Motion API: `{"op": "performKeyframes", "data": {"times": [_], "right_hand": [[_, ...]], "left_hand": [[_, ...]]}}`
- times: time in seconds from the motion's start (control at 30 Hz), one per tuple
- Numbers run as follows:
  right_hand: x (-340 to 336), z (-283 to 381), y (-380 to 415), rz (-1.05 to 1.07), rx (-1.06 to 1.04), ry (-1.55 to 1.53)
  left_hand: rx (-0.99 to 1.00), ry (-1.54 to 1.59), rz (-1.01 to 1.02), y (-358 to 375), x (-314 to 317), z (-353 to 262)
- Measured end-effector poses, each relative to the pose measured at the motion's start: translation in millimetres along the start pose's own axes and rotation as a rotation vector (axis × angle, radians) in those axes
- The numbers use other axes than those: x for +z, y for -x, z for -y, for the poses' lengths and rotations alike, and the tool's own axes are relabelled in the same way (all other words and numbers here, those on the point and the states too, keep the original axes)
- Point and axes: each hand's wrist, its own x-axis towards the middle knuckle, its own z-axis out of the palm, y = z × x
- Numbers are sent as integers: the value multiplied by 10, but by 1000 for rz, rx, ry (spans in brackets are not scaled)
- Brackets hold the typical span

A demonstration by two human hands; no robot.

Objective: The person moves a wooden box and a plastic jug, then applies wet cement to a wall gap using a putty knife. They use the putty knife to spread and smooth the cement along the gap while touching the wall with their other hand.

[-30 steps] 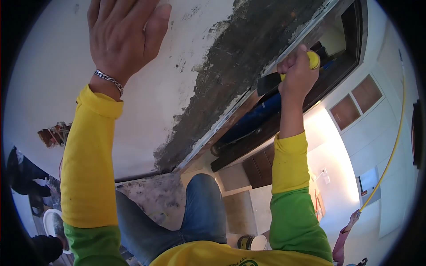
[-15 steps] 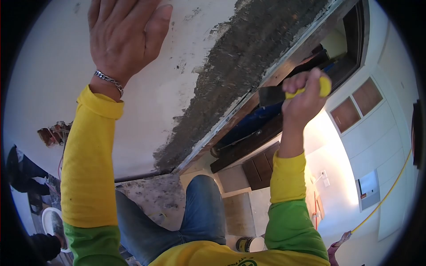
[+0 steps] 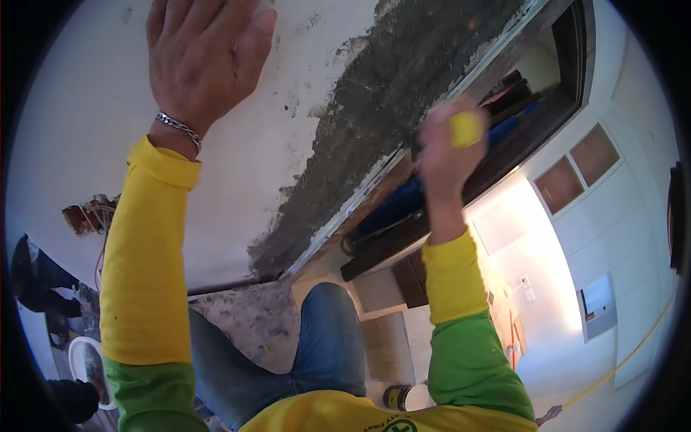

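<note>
1. Along the left of my view, the smooth white wall (image 3: 223, 187) has a ragged hole with exposed wires (image 3: 89, 217); below it sits a round white tub (image 3: 88, 367) near another person's dark-sleeved arm (image 3: 72, 400).
2. Across the middle, I see a rough dark-grey band of mortar (image 3: 360, 129) slanting up rightward beside the dark wooden frame (image 3: 504, 150). Under it lies the stained floor (image 3: 252, 324), with an open black-and-yellow bucket (image 3: 408, 397) beyond the knees.
3. At right, brown-panelled openings (image 3: 580, 170) interrupt the pale wall; lower, another person's hand (image 3: 551, 414) grips a thin yellow pole (image 3: 619, 369).
4. By the mortar's right edge is the yellow-handled tool with a dark blade (image 3: 466, 129). Its butt faces rightward and toward my camera, its long axis running leftward, slightly down; blur hides whether the blade touches.
5. My left hand (image 3: 205, 61) is open, seemingly flat on the white wall, holding nothing visible.
6. My right hand (image 3: 448, 147), motion-blurred, is clenched around the yellow handle.
</note>
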Motion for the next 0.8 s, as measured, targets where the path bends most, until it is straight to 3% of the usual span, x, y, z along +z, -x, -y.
{"op": "performKeyframes", "data": {"times": [0.03, 0.07, 0.1, 0.13, 0.2, 0.27, 0.5, 0.53, 0.57, 0.6, 0.63, 0.7, 0.77, 0.8], "right_hand": [[110, 207, 245, 134, 108, -162], [218, 274, 434, 237, -210, -137], [273, 362, 649, 438, -159, -238], [280, 465, 747, 437, -62, -284], [245, 402, 855, 106, 197, -391], [113, 303, 476, -62, 242, -429], [-159, 366, -497, -224, 233, -457], [-125, 289, -442, -245, 258, -302], [-83, 196, -363, -264, 282, -146], [-9, 39, -218, -195, 302, -378], [-20, 26, -219, -169, 295, -420], [-127, 58, -208, -159, 295, -448], [-138, 150, -410, -357, 412, -402], [-191, 250, -472, -320, 277, -464]], "left_hand": [[1, -4, -4, -18, -33, 13], [-6, 18, 24, -19, -54, -2], [-16, 38, 48, -24, -69, -15], [-15, 34, 39, -38, -75, -10], [-28, 36, 68, -33, -86, -16], [-23, 33, 64, -33, -74, -18], [7, -59, 138, -46, -127, -21], [8, -59, 141, -106, 123, -98], [-93, 296, -447, -231, 565, -245], [-95, 300, -444, -225, 576, -252], [-194, 649, -1038, -227, 569, -234], [30, -71, 120, -55, -123, -21], [21, -82, 114, -63, -122, -17], [18, -79, 128, -46, -116, -21]]}}
